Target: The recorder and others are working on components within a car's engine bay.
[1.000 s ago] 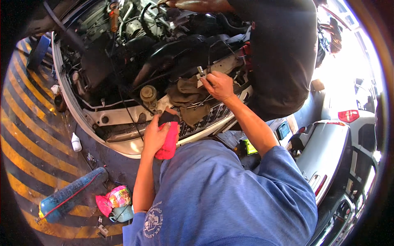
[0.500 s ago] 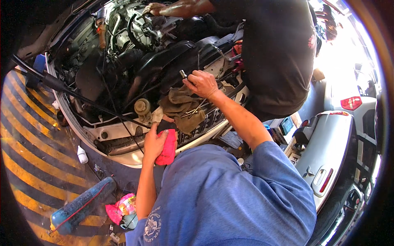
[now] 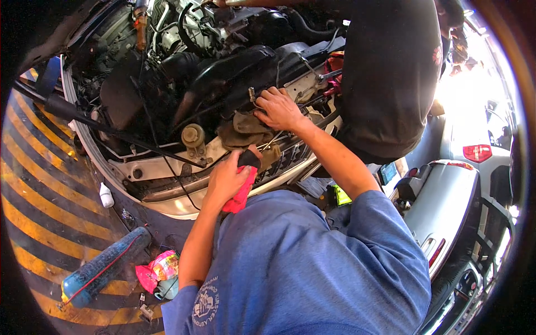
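My left hand [image 3: 226, 176] is closed on a pink cloth [image 3: 241, 195] with a black patch, at the front edge of an open car engine bay [image 3: 218, 72]. My right hand [image 3: 279, 109] is farther right and higher, fingers curled beside and around a small metal socket tool [image 3: 252, 96]; part of their grip is hidden. Under and between my hands lie brown rags [image 3: 240, 132] with thin metal rods on them. A round capped reservoir [image 3: 192, 135] sits left of the rags, on the pale front panel [image 3: 151, 172].
A co-worker in dark clothing [image 3: 391, 72] leans over the car at right, one arm reaching across the top. A long black rod [image 3: 84, 120] crosses the left side. On the striped floor are a blue cylinder [image 3: 106, 265], bags and a white bottle [image 3: 106, 195]. A silver vehicle [image 3: 441, 201] stands right.
My left hand has moved up and right with the pink cloth. My right hand has shifted left since a second ago, its fingers now lower over the rags. The co-worker's body has shifted slightly.
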A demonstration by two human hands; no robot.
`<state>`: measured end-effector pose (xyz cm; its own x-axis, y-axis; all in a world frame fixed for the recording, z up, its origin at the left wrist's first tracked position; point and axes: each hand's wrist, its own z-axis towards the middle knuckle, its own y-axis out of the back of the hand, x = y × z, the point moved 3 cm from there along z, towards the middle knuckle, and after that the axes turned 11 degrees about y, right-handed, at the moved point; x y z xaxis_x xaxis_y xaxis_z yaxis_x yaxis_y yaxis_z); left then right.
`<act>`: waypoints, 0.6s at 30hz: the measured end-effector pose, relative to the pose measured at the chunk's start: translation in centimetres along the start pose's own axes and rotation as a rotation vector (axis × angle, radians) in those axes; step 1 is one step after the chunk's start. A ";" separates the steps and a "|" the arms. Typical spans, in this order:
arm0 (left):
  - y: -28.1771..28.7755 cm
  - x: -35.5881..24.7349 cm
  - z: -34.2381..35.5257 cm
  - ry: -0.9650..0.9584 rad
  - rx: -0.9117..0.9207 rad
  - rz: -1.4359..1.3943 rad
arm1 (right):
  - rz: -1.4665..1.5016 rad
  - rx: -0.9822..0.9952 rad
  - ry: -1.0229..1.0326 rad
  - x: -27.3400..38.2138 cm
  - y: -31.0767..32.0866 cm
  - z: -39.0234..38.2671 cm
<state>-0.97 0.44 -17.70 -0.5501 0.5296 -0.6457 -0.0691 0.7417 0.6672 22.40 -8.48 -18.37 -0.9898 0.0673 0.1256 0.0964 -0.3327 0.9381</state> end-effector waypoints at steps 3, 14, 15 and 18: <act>0.3 -1.2 1.3 0.008 0.067 0.113 | 0.040 0.127 0.027 -0.8 0.5 -0.1; 2.5 -2.6 6.0 -0.016 0.169 0.241 | 0.216 -0.082 -0.332 0.4 4.4 -2.7; 2.6 -2.6 6.3 -0.023 0.158 0.230 | 0.222 -0.135 -0.394 1.1 4.6 -3.9; 2.7 -2.8 7.6 0.004 0.151 0.240 | 0.279 0.004 -0.600 3.0 3.5 -7.4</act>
<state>6.65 4.09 -16.92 -0.5388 0.6963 -0.4742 0.1882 0.6482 0.7379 19.00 -16.37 -17.09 -0.6978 0.4918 0.5207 0.3423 -0.4097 0.8456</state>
